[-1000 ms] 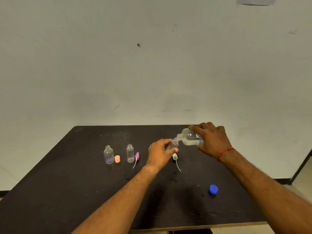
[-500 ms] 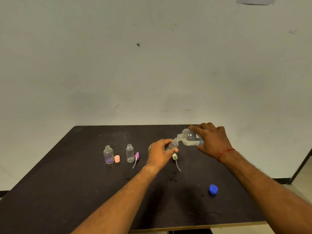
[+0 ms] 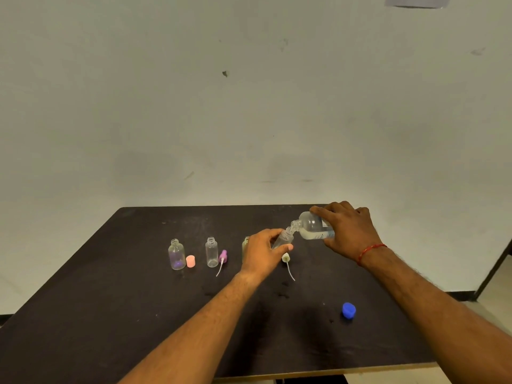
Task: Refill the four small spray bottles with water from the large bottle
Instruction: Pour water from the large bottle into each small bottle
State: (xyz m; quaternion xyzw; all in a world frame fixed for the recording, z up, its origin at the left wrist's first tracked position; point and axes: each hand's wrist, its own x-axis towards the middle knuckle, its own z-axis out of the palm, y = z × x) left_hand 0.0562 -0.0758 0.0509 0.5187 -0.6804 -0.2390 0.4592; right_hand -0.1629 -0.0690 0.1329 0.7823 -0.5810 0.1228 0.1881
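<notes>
No legible text. The large bottle (image 3: 311,225) carries a pale label (image 3: 327,233) with bluish print, too small and blurred to read. The grey sheet (image 3: 417,1) on the wall at the top edge shows no readable marks.

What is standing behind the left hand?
A greenish small bottle: only its upper part shows, just past the left hand. The hand covers the rest, so its fill level is hidden.

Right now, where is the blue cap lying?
In the head view the blue cap lies on the black table, toward its front right, alone and nearer the person than the white spray top.
</notes>
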